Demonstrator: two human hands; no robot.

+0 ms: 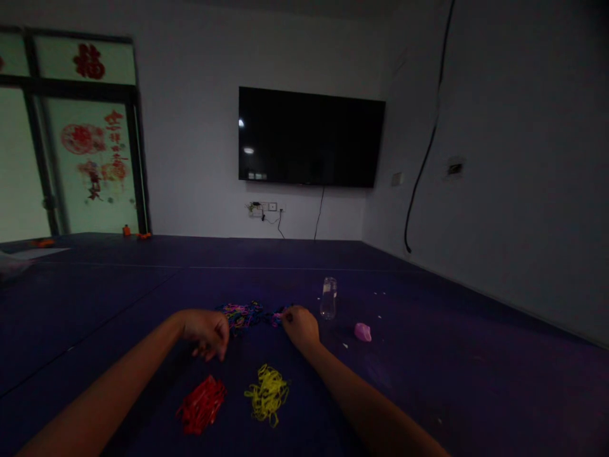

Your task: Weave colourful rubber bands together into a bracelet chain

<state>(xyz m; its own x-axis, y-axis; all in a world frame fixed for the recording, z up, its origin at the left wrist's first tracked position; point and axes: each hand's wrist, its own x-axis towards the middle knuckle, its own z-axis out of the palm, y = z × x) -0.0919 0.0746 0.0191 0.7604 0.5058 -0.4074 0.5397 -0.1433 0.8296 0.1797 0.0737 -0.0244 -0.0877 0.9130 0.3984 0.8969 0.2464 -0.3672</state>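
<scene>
My left hand (pixel 208 333) hovers at the left of a mixed pile of coloured rubber bands (pixel 240 315), above and behind a heap of red rubber bands (pixel 203 404). Its fingers hang down, loosely bent and apart, a little blurred; no band shows in them. At the right end of the mixed pile, my right hand (pixel 302 325) rests with fingers curled in on the bands; its fingertips are partly hidden. Nearer to me, between my forearms, lies a heap of yellow rubber bands (pixel 269 393).
A clear plastic bottle (pixel 328 298) stands just beyond my right hand. Right of it lies a crumpled pink thing (pixel 362 332), with small white scraps around. The dark purple surface (pixel 428 355) reaches to the wall, where a television (pixel 311 136) hangs.
</scene>
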